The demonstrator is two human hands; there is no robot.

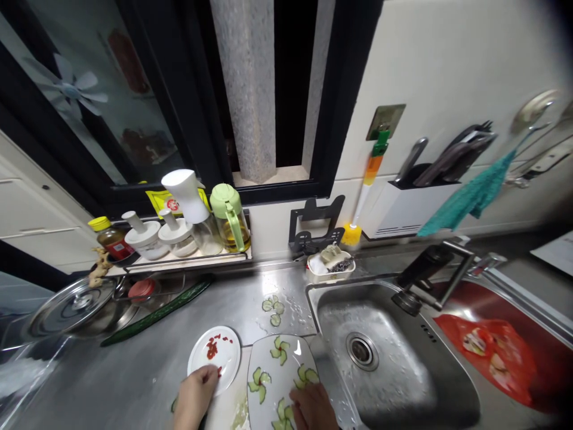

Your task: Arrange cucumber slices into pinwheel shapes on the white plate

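Note:
My left hand (197, 394) is at the lower edge of a small round white plate (194, 352) that holds several red goji berries (212, 348). Its thumb and fingers are pinched together, with a bit of red at the fingertips. To the right, a square white plate (289, 342) carries green cucumber slices (280, 350) fanned out like flowers, some with a red dot in the middle. Over this plate's lower right side is my right hand (316, 406), fingers bent and close together by a cucumber flower; what is between them is hidden.
Several loose cucumber slices (274, 306) lie on the wet steel counter behind the plates. A whole cucumber (156, 315) rests at left, below a rack (188, 261) of seasoning jars. At right are the sink (385, 382), its faucet (456, 275) and a red plastic bag (505, 358).

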